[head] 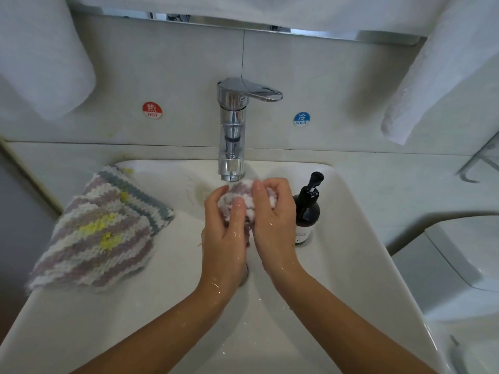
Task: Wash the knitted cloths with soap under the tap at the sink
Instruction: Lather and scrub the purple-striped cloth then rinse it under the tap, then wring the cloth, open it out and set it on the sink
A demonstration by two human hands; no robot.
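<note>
A balled-up pink and white knitted cloth (pixel 239 197) sits squeezed between both my hands, just below the spout of the chrome tap (pixel 232 130). My left hand (pixel 225 230) grips it from the left, thumb across its front. My right hand (pixel 272 214) curls over it from the right and above. Both hands and wrists are wet. Whether water runs from the spout I cannot tell. A dark soap pump bottle (pixel 307 209) stands on the sink's right side, right beside my right hand.
Two more striped knitted cloths (pixel 102 230) with yellow stains lie stacked on the left rim of the white sink (pixel 351 238). Hot and cold stickers flank the tap. White towels (pixel 442 76) hang at both upper corners. A toilet (pixel 459 265) stands at the right.
</note>
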